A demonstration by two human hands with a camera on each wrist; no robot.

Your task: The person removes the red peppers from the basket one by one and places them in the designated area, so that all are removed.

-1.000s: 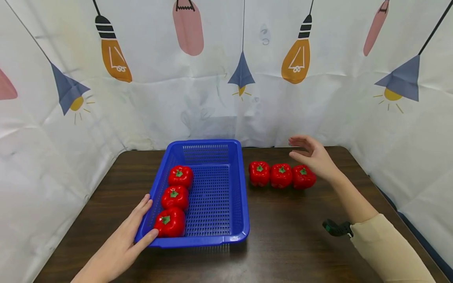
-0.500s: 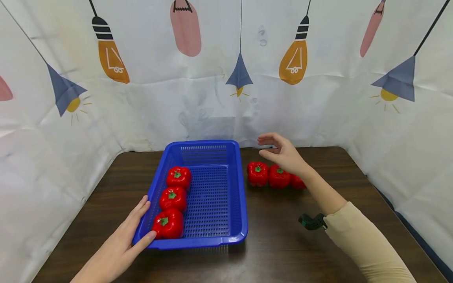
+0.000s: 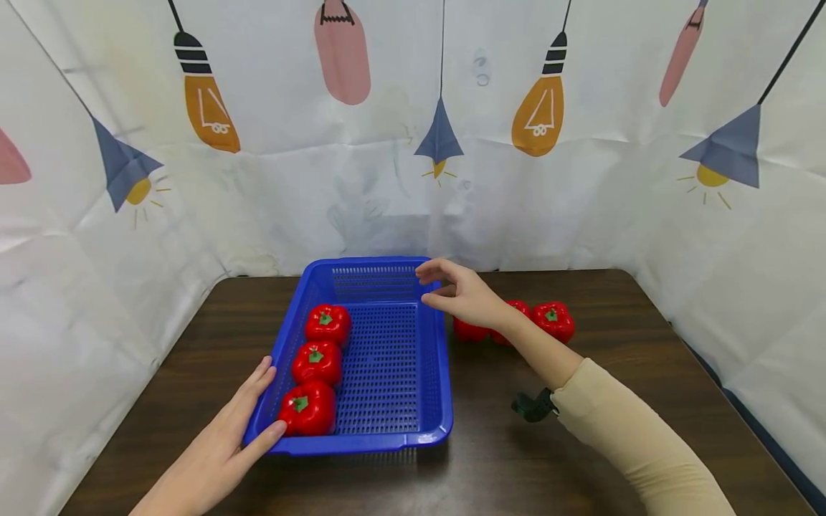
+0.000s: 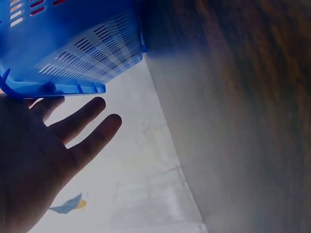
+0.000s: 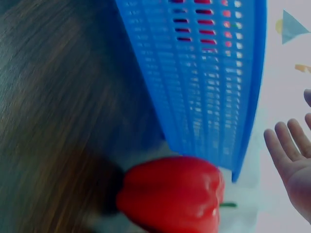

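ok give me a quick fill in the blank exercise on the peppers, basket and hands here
1. The blue basket holds ____ red peppers.
2. The left hand rests on the basket's ____ near corner.
3. The right hand hovers over the basket's right rim, holding ____.
4. The red peppers on the table lie to the ____ of the basket.

Missing words: three; left; nothing; right
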